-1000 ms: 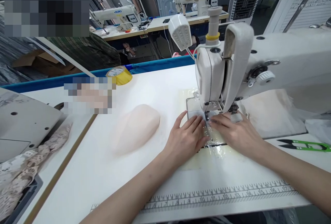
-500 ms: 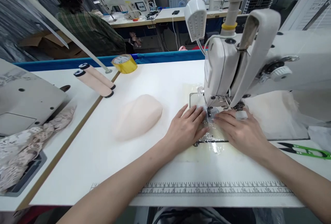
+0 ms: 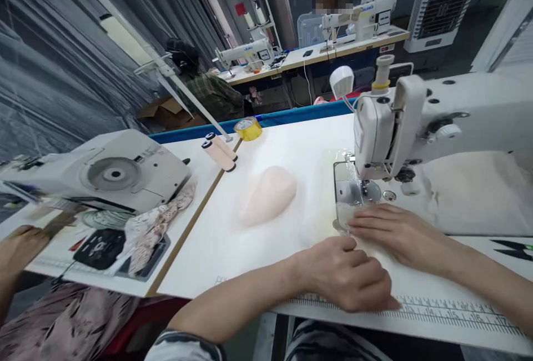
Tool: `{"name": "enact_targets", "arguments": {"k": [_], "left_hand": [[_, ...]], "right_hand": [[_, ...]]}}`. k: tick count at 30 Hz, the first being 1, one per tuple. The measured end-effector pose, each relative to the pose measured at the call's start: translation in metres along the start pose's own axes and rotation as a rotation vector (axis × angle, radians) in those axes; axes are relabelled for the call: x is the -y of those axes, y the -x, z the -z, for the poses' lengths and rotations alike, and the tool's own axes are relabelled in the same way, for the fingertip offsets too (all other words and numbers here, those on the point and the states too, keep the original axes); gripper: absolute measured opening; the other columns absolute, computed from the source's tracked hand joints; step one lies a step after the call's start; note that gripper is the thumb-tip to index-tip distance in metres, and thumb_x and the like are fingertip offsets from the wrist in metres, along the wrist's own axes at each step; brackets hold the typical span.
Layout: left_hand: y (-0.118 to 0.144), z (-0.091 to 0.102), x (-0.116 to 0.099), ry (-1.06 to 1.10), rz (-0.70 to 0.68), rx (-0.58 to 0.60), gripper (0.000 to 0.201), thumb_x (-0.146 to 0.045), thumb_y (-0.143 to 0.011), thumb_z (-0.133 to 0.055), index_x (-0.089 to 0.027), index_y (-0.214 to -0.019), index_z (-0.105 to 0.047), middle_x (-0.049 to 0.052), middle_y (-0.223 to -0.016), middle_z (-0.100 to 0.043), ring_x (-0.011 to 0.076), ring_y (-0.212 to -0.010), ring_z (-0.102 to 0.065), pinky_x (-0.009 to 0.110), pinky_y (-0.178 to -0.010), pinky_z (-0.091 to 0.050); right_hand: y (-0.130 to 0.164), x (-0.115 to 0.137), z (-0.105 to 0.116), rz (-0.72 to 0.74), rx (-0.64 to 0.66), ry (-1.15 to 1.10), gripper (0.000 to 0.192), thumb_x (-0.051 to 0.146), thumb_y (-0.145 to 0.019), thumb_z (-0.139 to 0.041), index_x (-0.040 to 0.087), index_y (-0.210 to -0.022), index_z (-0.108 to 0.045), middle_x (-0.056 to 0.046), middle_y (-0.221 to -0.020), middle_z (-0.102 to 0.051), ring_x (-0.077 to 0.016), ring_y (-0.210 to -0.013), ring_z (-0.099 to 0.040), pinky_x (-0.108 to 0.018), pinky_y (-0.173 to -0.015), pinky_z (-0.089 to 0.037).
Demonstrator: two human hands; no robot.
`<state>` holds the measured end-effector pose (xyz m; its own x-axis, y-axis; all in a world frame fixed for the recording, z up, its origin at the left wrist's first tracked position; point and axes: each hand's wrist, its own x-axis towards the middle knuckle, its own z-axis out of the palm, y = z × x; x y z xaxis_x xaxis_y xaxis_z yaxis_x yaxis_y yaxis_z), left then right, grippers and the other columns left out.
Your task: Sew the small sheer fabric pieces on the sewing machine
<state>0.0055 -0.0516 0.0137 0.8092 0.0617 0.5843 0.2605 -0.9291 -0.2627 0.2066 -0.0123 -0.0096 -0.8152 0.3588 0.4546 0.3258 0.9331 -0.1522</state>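
My left hand (image 3: 347, 275) is curled closed above the ruler strip (image 3: 441, 308) at the table's front edge. Its fingertips are turned under, and whatever they may hold is hidden. My right hand (image 3: 403, 233) lies flat with fingers stretched out, just in front of the needle area of the white sewing machine (image 3: 377, 133). Its fingertips rest near the shiny metal needle plate (image 3: 347, 191). Left of the machine, a pale pink cup-shaped piece (image 3: 270, 197) sits on the white tabletop. Sheer pale fabric (image 3: 478, 191) lies under the machine arm.
Two peach thread spools (image 3: 219, 153) and a yellow tape roll (image 3: 248, 128) stand at the back. Black-and-green thread snips (image 3: 514, 249) lie at the right. A co-worker's hand (image 3: 25, 250) is at the neighbouring machine (image 3: 116, 172), beside lace fabric (image 3: 162, 216). Another person (image 3: 208, 86) sits behind.
My left hand has left the needle plate, moved toward the front edge and curled closed. My right hand has drawn back a little from the needle. The view has swung left.
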Motion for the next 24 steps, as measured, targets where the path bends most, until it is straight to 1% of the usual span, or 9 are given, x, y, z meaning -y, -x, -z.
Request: {"name": "enact_targets", "arguments": {"k": [2, 4, 6, 8, 10, 15, 19, 22, 24], "left_hand": [[0.0, 0.003, 0.005, -0.045, 0.122, -0.052, 0.025, -0.033, -0.089, -0.055, -0.018, -0.068, -0.057, -0.005, -0.056, -0.054, 0.0078, -0.046, -0.045, 0.026, -0.044, -0.031], [0.002, 0.004, 0.013, -0.091, 0.467, 0.12, 0.019, -0.034, -0.088, -0.057, -0.018, -0.077, -0.057, -0.003, -0.065, -0.06, 0.009, -0.051, -0.051, 0.026, -0.046, -0.031], [0.003, 0.001, 0.022, -0.074, 0.721, 0.337, 0.028, -0.045, -0.084, -0.06, -0.018, -0.092, -0.057, 0.0, -0.079, -0.064, 0.012, -0.06, -0.057, 0.026, -0.046, -0.03], [0.004, -0.004, 0.027, -0.016, 0.804, 0.468, 0.031, -0.047, -0.085, -0.059, -0.018, -0.096, -0.055, 0.001, -0.089, -0.064, 0.0142, -0.069, -0.06, 0.025, -0.046, -0.03], [0.004, -0.008, 0.028, 0.015, 0.811, 0.504, 0.018, -0.037, -0.091, -0.053, -0.019, -0.092, -0.056, 0.001, -0.09, -0.063, 0.0137, -0.071, -0.061, 0.024, -0.048, -0.03], [0.001, -0.009, 0.024, 0.187, 0.948, 0.376, 0.015, -0.025, -0.094, -0.045, -0.021, -0.086, -0.058, -0.002, -0.082, -0.064, 0.0112, -0.066, -0.059, 0.023, -0.054, -0.034], [0.0, -0.007, 0.023, 0.45, 1.126, 0.192, 0.015, -0.026, -0.093, -0.045, -0.021, -0.087, -0.058, -0.002, -0.079, -0.063, 0.0107, -0.063, -0.057, 0.023, -0.057, -0.04], [-0.001, -0.008, 0.023, 0.616, 1.196, 0.097, 0.013, -0.027, -0.092, -0.047, -0.021, -0.09, -0.059, -0.002, -0.073, -0.062, 0.0105, -0.06, -0.055, 0.022, -0.058, -0.043], [-0.001, -0.01, 0.023, 0.729, 1.23, 0.047, 0.013, -0.028, -0.091, -0.048, -0.021, -0.093, -0.059, -0.003, -0.069, -0.06, 0.0092, -0.055, -0.054, 0.021, -0.055, -0.043]], "right_hand": [[0.0, -0.002, 0.003, 0.008, -0.016, -0.072, 0.034, 0.004, -0.085, -0.045, 0.017, -0.109, -0.066, -0.004, -0.111, -0.07, -0.0201, -0.108, -0.061, -0.04, -0.095, -0.048], [0.002, -0.005, 0.008, -0.007, -0.036, -0.137, 0.031, 0.003, -0.084, -0.045, 0.018, -0.097, -0.069, -0.004, -0.102, -0.072, -0.0199, -0.101, -0.063, -0.039, -0.092, -0.048], [0.003, -0.009, 0.012, -0.037, -0.031, -0.21, 0.032, 0.001, -0.082, -0.043, 0.019, -0.089, -0.069, -0.003, -0.097, -0.072, -0.0187, -0.097, -0.064, -0.037, -0.089, -0.049], [0.003, -0.011, 0.014, -0.069, -0.016, -0.262, 0.034, -0.001, -0.08, -0.042, 0.019, -0.087, -0.069, -0.002, -0.095, -0.072, -0.0175, -0.094, -0.064, -0.035, -0.086, -0.05], [0.003, -0.012, 0.015, -0.109, -0.026, -0.29, 0.034, 0.0, -0.078, -0.042, 0.018, -0.085, -0.069, -0.002, -0.092, -0.072, -0.017, -0.092, -0.064, -0.034, -0.083, -0.051], [0.0, -0.008, 0.013, -0.228, -0.139, -0.216, 0.02, 0.012, -0.08, -0.05, 0.019, -0.085, -0.069, -0.002, -0.083, -0.071, -0.0178, -0.082, -0.064, -0.036, -0.082, -0.049], [-0.002, 0.001, 0.01, -0.516, -0.265, -0.151, 0.02, 0.026, -0.085, -0.056, 0.017, -0.1, -0.066, -0.004, -0.079, -0.067, -0.0171, -0.068, -0.061, -0.034, -0.066, -0.05], [-0.005, 0.006, 0.014, -0.815, -0.196, -0.485, 0.035, 0.024, -0.083, -0.057, 0.021, -0.118, -0.058, 0.0, -0.074, -0.064, -0.01, -0.044, -0.05, -0.025, -0.045, -0.042], [-0.008, 0.007, 0.02, -0.955, -0.133, -0.796, 0.039, 0.025, -0.082, -0.057, 0.022, -0.121, -0.055, -0.002, -0.088, -0.068, -0.0056, -0.036, -0.045, -0.023, -0.037, -0.037]]}}
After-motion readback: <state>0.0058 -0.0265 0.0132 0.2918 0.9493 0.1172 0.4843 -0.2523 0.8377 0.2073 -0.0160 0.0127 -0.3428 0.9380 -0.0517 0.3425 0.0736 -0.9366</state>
